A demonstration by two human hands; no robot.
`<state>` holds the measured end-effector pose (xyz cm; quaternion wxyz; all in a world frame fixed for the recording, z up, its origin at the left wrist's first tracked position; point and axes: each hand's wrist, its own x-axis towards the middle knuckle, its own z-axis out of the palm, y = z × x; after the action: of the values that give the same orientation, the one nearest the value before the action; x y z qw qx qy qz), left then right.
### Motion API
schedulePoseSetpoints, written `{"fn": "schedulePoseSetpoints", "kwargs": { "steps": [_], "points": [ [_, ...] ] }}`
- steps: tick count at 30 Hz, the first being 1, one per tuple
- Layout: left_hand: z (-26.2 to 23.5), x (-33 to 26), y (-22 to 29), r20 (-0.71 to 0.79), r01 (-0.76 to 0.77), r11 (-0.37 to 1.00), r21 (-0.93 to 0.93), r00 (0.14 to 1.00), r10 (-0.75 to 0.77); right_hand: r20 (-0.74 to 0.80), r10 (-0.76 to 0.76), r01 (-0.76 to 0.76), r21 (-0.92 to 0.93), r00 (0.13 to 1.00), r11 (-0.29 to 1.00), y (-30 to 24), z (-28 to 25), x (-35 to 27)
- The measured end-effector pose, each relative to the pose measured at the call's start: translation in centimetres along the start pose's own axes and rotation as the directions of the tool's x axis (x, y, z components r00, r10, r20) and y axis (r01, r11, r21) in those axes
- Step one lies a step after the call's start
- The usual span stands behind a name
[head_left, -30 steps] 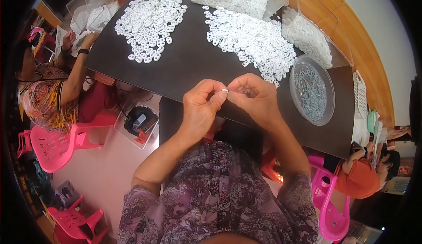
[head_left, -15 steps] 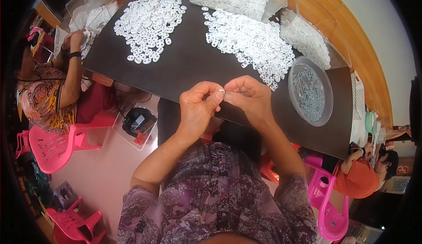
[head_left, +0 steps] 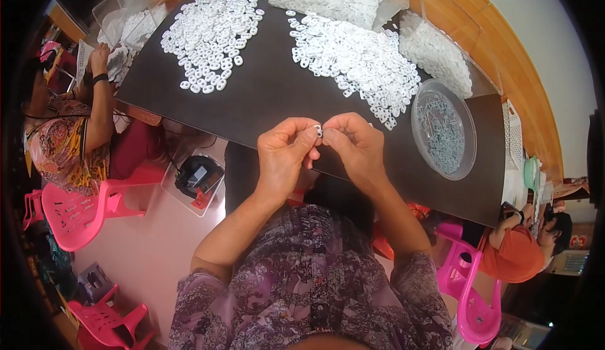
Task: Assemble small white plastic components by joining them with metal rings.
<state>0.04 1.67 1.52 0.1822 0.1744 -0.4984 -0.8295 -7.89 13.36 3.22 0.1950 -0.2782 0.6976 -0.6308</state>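
Small white piece with dark spots sits between the two hands in my head view, over the near edge of the table. The left hand pinches it between thumb and forefinger; the right hand has thumb and forefinger drawn together close against its right side, and I cannot tell whether they grip anything else. Nearest me is the wearer's patterned purple shirt; the hands block part of the table's edge from my sight. To the right lies a round clear tray of small blue-grey parts, just beside a heap of white pieces. A heap of white ovals spreads farther left, dark brown tabletop between the two. Behind, I see clear bins loaded with white pieces. Pink chairs stand on the pale floor; one co-worker sits left, another right. Far off, an orange-brown wooden panel borders the pale wall.
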Motion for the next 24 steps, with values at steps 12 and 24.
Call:
{"fn": "schedulePoseSetpoints", "kwargs": {
  "steps": [12, 24],
  "points": [
    [0.4, -0.3, -0.9, -0.052, -0.062, 0.998, 0.023, 0.997, 0.064, -0.039, 0.042, -0.04, 0.043, 0.998, 0.998, 0.7, 1.0, -0.5],
    [-0.2, 1.1, -1.1, -0.029, -0.02, 0.998, -0.051, 0.999, 0.018, -0.118, -0.409, 0.226, -0.681, 0.905, 0.696, 0.6, -6.2, 4.0]
  ]
}}
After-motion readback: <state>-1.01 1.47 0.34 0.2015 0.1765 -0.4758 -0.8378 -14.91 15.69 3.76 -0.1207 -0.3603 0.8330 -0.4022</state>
